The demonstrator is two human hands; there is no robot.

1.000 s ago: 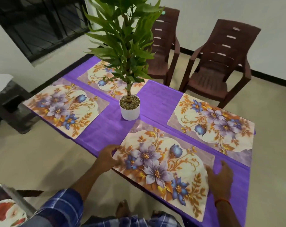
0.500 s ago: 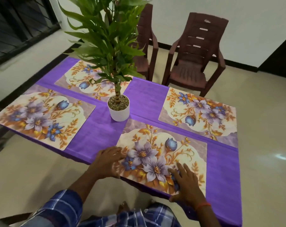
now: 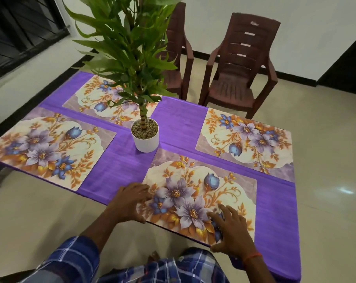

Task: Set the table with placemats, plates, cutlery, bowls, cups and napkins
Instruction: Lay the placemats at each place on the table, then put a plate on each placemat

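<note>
Both hands are pressing flat on the near floral placemat [image 3: 201, 193] at the purple tabletop's [image 3: 120, 170] front edge: left hand [image 3: 130, 203] and right hand [image 3: 232, 231], fingers spread, gripping nothing.

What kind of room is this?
Probably a home dining room: a purple-clothed table laid with floral placemats, a white-potted green plant, and two brown plastic armchairs.

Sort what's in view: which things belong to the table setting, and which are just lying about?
Job: near placemat; left placemat; far placemat; right placemat; left hand and right hand, both on the near placemat.
Just there: potted plant; brown chair; second chair; purple tablecloth.
</note>
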